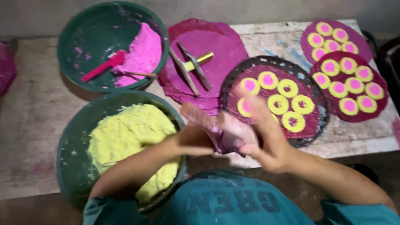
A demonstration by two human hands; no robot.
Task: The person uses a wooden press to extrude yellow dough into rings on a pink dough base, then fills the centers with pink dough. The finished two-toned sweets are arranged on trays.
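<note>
Your left hand (200, 137) and right hand (258, 141) meet over the front edge of the tabletop (37, 104), both clasped on a clear piping bag (225, 133) smeared purple-pink. Motion blur, but fingers of both look wrapped round the bag, which sits between the yellow bowl and the black tray. No packages or signs on the bench. The tabletop is worn pale wood stained pink, with a grey wall behind. Green bowl (71, 158) at the front left holds yellow paste (129, 137). Second green bowl (83, 29) at the back left holds pink paste (143, 52) and a red spatula (102, 66). Black perforated tray (321, 121) just beyond your right hand carries a maroon disc (308, 125) topped with yellow rings. Two more decorated discs (375, 104) lie at the back right corner. A metal cutter (191, 66) rests on stacked plain maroon sheets (221, 46) at back centre.
</note>
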